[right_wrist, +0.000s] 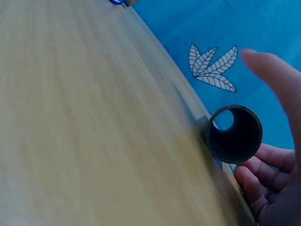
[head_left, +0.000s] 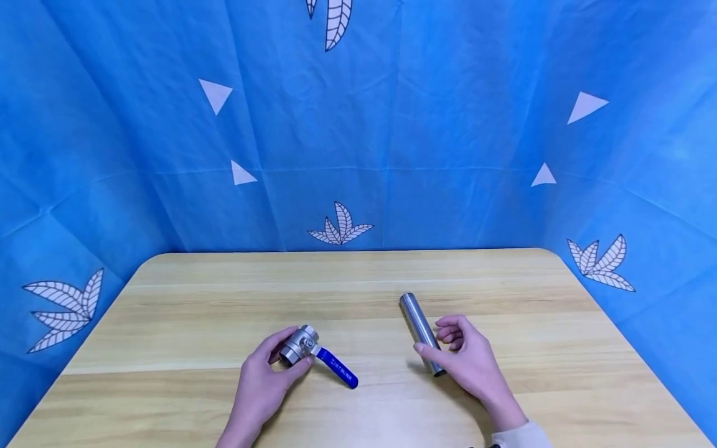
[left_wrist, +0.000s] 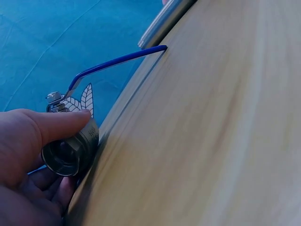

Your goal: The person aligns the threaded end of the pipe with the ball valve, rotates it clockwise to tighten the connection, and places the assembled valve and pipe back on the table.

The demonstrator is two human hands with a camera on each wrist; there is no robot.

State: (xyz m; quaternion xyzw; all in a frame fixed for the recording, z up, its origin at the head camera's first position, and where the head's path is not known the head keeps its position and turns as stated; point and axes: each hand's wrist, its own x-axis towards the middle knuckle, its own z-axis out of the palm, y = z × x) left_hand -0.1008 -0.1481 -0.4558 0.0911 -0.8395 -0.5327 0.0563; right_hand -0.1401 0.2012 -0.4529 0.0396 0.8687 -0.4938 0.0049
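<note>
A metal ball valve (head_left: 303, 341) with a blue lever handle (head_left: 338, 368) is on the left half of the table. My left hand (head_left: 261, 379) holds its body, thumb on the near side and fingers on the far side. In the left wrist view the valve's round threaded opening (left_wrist: 64, 157) shows below the thumb. A shiny metal tube (head_left: 419, 325) lies on the table at right, slanting away. Around its near end my right hand (head_left: 473, 362) is spread, with the thumb (right_wrist: 270, 70) raised clear of the tube. The fingertips are close beside it; whether they touch, I cannot tell.
The light wooden table (head_left: 196, 298) has rounded far corners. Blue cloth (head_left: 392, 124) with white leaf and triangle prints hangs behind it and along both sides. A gap of bare wood lies between the lever and the tube.
</note>
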